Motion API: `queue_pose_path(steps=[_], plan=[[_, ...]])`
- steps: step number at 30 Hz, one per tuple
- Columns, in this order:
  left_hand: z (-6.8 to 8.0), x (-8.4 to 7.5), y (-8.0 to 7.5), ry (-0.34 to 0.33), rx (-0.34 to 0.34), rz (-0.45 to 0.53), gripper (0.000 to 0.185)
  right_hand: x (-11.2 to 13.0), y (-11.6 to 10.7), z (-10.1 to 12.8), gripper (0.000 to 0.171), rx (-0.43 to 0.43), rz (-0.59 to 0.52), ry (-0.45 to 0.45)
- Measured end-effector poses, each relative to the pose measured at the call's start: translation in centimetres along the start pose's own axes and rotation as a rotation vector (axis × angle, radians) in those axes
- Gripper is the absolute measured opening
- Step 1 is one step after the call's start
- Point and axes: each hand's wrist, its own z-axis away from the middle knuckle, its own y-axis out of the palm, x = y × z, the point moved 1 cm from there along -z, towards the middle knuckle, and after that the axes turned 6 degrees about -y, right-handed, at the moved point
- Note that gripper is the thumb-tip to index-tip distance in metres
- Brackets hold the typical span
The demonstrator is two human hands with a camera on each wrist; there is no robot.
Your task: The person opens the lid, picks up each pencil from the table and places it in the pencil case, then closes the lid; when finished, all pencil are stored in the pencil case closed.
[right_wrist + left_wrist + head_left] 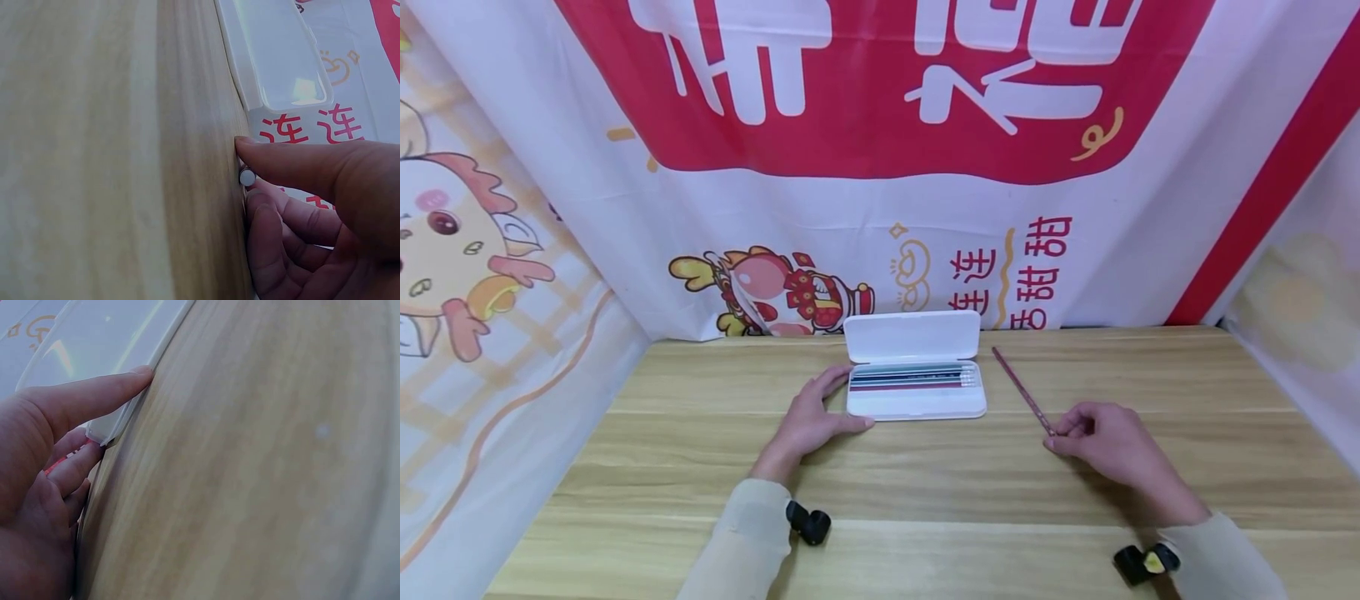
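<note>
A white pencil case point(917, 406) lies on the table with its lid point(913, 337) raised at the back. Several pencils point(906, 377), dark, teal and red, lie side by side along its rear half. My left hand point(811, 419) holds the case's left end, thumb along the front edge and fingers at the left side. To the right of the case, my right hand point(1105, 440) pinches the near end of a reddish pencil point(1021, 390) between thumb and fingers. The pencil slants away to the back left. Its white eraser end point(247, 177) shows just below the thumb in the right wrist view.
The wood-grain table point(925, 500) reaches back to a printed white and red cloth point(865, 200) hanging behind the case. Another printed cloth point(512, 350) hangs at the left edge. A small black camera sits on each wrist.
</note>
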Motion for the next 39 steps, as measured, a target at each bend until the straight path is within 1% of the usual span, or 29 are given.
queue_pose_path(steps=[7, 14, 19, 22, 25, 31, 39], plan=[[0.0, -0.1, 0.1, 0.0, 0.0, 0.007, 0.092, -0.1, -0.1, 0.0, 0.024, 0.02, -0.009, 0.032], [0.0, -0.1, 0.1, -0.006, 0.002, 0.01, 0.093, -0.6, -0.1, 0.1, 0.024, 0.002, -0.016, 0.015], [0.1, -0.2, 0.2, -0.005, -0.001, 0.012, 0.093, -0.9, -0.3, 0.2, 0.024, -0.001, -0.079, 0.024], [0.2, -0.2, 0.1, 0.001, -0.005, 0.011, 0.092, -0.8, -0.5, 0.4, 0.025, -0.007, -0.126, 0.026], [0.2, -0.2, 0.1, 0.008, -0.009, 0.009, 0.092, -0.7, -0.6, 0.6, 0.025, -0.021, -0.152, 0.015], [0.3, -0.3, 0.1, 0.004, -0.009, 0.012, 0.092, -0.4, -1.1, 0.9, 0.026, -0.029, -0.226, 0.015], [0.3, -0.3, 0.1, -0.001, -0.006, 0.012, 0.093, 0.2, -2.0, 1.2, 0.028, -0.073, -0.221, -0.009]])
